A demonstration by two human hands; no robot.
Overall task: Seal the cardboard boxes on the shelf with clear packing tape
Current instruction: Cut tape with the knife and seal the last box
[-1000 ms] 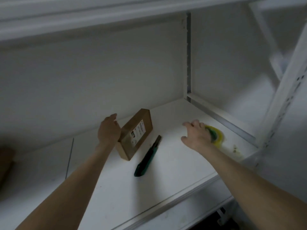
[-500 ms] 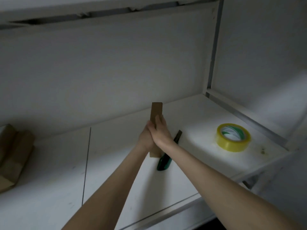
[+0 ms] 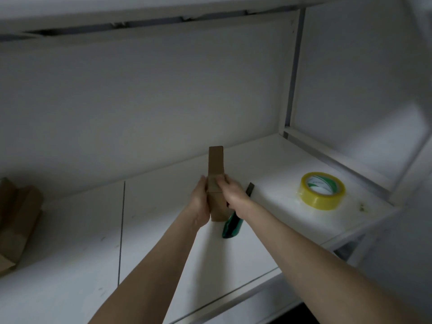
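Head view, dim light, white shelf [image 3: 268,235] with brighter patch toward 3 o'clock. Small cardboard box [image 3: 216,162] stands on end near shelf centre, narrow face toward camera, upper end at 12 o'clock, lower end at or just above the shelf board; contact hidden by the hands. Left hand [image 3: 201,202] is on the box's 9 o'clock side, palm flat against the broad face, thumb at the front edge, gripping it. Right hand [image 3: 232,194] comes in from 3 o'clock, fingers curled over the narrow face about halfway up, also gripping the box. A slightly paler band crosses the narrow face under the right fingertips; cannot tell whether it is tape. Green-handled utility knife [image 3: 231,226] lies flat on the shelf at 5 o'clock from the box, just beside it, dark tip pointing to 1 o'clock, middle hidden behind the right wrist. Tape roll [image 3: 322,191], yellowish, green-and-white inner core, lies flat at 3 o'clock from the box, well apart from both hands. More cardboard boxes [image 3: 17,220] stacked at 9 o'clock, at frame's left edge, partly cut off. Metal upright [image 3: 293,73] at 1 o'clock, at the back corner of the shelf.
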